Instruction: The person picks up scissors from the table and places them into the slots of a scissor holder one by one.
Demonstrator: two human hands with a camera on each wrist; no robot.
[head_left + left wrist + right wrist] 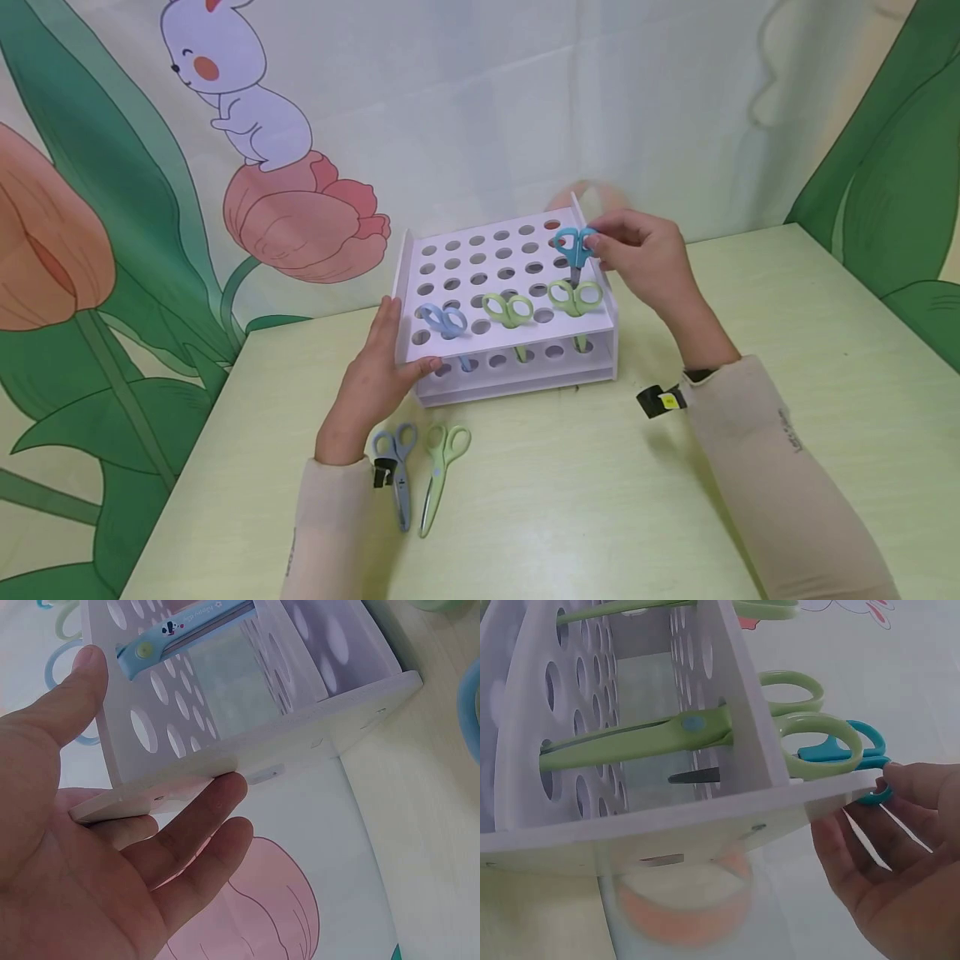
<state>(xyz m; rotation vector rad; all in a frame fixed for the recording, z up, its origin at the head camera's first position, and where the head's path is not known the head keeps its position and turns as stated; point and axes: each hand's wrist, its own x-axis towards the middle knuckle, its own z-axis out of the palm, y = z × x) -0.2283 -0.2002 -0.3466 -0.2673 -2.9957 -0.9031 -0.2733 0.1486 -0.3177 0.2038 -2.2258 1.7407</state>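
My right hand (651, 254) pinches one handle loop of the teal scissors (572, 246) above the back right of a white rack (480, 335) full of round holes. In the right wrist view, the dark blade (696, 775) of these scissors pokes through the upper plate, behind a green pair. My left hand (375, 375) grips the rack's left end, thumb at the upper plate's front edge and fingers along the side panel. Light blue scissors (444, 321), green scissors (508, 310) and another green pair (576, 297) stand in the front holes, blades down.
Grey-blue scissors (401, 479) and green scissors (441, 475) lie on the pale table (585, 508) in front of the rack, close to my left wrist. Behind the rack hangs a cloth (480, 108) printed with a rabbit and tulips.
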